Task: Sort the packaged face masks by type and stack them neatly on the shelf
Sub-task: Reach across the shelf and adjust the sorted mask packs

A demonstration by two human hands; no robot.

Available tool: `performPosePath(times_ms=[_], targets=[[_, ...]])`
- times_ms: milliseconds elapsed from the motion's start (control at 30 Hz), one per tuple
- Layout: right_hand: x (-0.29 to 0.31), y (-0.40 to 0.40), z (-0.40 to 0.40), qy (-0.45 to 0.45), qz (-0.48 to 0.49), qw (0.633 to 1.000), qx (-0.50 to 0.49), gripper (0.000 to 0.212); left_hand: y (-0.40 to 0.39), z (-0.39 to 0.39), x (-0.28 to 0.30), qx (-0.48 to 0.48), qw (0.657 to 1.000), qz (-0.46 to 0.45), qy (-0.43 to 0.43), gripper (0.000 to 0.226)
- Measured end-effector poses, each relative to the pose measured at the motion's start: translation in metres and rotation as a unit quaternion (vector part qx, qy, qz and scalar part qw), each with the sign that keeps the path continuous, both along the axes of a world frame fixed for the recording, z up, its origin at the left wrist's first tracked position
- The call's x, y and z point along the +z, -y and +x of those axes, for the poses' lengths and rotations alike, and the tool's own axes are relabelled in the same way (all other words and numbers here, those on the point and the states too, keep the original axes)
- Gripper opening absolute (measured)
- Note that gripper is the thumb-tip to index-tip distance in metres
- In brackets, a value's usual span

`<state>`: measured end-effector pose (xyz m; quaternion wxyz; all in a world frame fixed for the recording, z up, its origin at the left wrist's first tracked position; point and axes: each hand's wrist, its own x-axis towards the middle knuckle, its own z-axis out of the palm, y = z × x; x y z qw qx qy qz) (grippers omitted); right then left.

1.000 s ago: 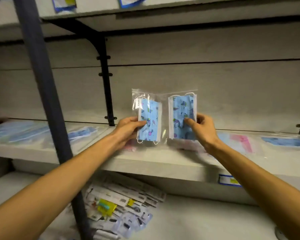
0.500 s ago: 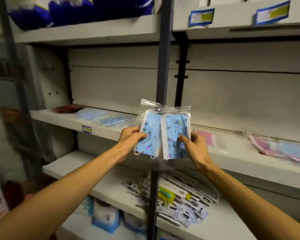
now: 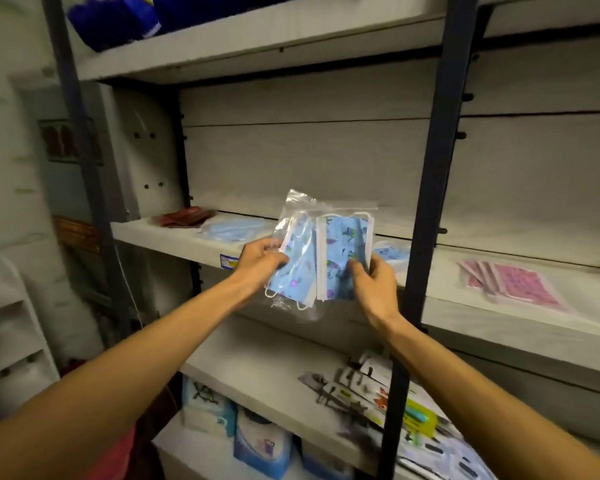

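A person's left hand [image 3: 261, 263] and right hand [image 3: 373, 285] hold up two clear packets of blue patterned face masks, one in each: the left packet [image 3: 297, 258] pinched at its edge between thumb and curled fingers, the right packet [image 3: 343, 252] gripped the same way, their inner edges overlapping. Both are raised in front of the middle shelf [image 3: 499, 327], just left of a dark upright post [image 3: 430, 202]. On that shelf lie plain blue masks [image 3: 234, 228] at far left, another blue patterned pack [image 3: 394, 254] behind the right hand, and pink packets [image 3: 513, 284] at right
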<state>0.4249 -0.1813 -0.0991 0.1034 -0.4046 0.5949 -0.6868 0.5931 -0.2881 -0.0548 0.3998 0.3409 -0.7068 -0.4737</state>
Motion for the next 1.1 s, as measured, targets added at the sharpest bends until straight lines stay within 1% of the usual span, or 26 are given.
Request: performPosePath(times_ms=[133, 233, 300, 433, 533, 633, 733, 867, 900, 967, 1000, 1033, 1100], targets=[[0.008, 0.033, -0.013, 0.037, -0.027, 0.997, -0.067, 0.022, 0.036, -0.017, 0.017, -0.035, 0.999, -0.021, 0.029, 0.022], [0.018, 0.051, -0.026, 0.029, -0.023, 0.996, -0.076, 0.014, 0.054, -0.034, 0.018, -0.058, 0.998, -0.019, 0.014, 0.019], [0.023, 0.058, -0.035, 0.033, -0.032, 0.996, -0.076, 0.009, 0.066, -0.046, 0.018, -0.075, 0.997, -0.011, -0.011, 0.019], [0.029, 0.060, -0.054, 0.052, -0.035, 0.990, -0.123, 0.015, 0.090, -0.075, 0.025, -0.076, 0.995, 0.017, -0.066, 0.022], [0.026, 0.057, -0.059, -0.027, -0.040, 0.976, -0.215, 0.016, 0.097, -0.102, 0.021, -0.086, 0.993, 0.005, -0.083, 0.025], [0.013, 0.056, -0.058, -0.086, -0.036, 0.966, -0.241, 0.022, 0.099, -0.128, 0.010, -0.105, 0.990, 0.019, -0.094, 0.039], [0.011, 0.053, -0.063, -0.086, -0.024, 0.959, -0.268, 0.030, 0.104, -0.146, 0.002, -0.135, 0.989, -0.030, -0.056, 0.053], [0.012, 0.052, -0.070, -0.091, 0.025, 0.943, -0.320, 0.031, 0.114, -0.160, -0.009, -0.211, 0.975, -0.068, 0.034, 0.056], [0.011, 0.052, -0.071, -0.082, 0.037, 0.939, -0.331, 0.031, 0.115, -0.159, -0.014, -0.230, 0.967, -0.099, 0.052, 0.055], [0.010, 0.054, -0.069, -0.078, 0.060, 0.931, -0.351, 0.030, 0.117, -0.158, -0.024, -0.261, 0.945, -0.188, 0.052, 0.047], [0.010, 0.055, -0.069, -0.085, 0.071, 0.924, -0.365, 0.029, 0.118, -0.158, -0.026, -0.260, 0.936, -0.232, 0.052, 0.044], [0.009, 0.055, -0.068, -0.089, 0.081, 0.918, -0.378, 0.030, 0.119, -0.159, -0.027, -0.251, 0.928, -0.268, 0.059, 0.047], [0.008, 0.056, -0.068, -0.080, 0.102, 0.911, -0.392, 0.032, 0.118, -0.159, -0.027, -0.241, 0.917, -0.304, 0.091, 0.059]])
